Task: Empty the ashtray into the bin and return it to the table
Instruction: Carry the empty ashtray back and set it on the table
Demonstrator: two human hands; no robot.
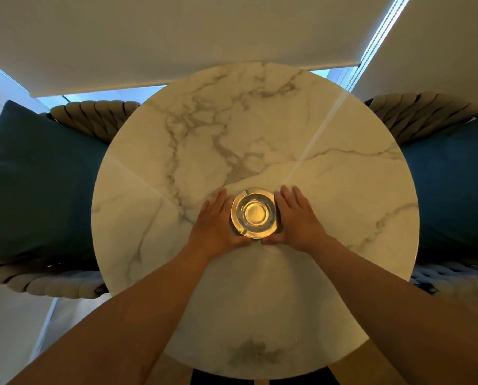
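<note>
Glass, thick and probably heavy, smooth and breakable: the ashtray (254, 213) is seen on the marble table (343, 190), cupped between left hand (215, 221) and right hand (299, 218), fingers extended against its sides, thumbs tucked at the near rim, best lifted under the rim.

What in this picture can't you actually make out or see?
- The bin: nowhere in the head view, beyond the picture's edges.
- Whether the glass ashtray rests on the marble table or is lifted: the left hand and right hand cup its sides and hide its base.
- Thumbs and grip: tucked under the ashtray's near rim.
- Ash inside: glare off the glass hides any.
- The chairs: the table covers most of them.
</note>
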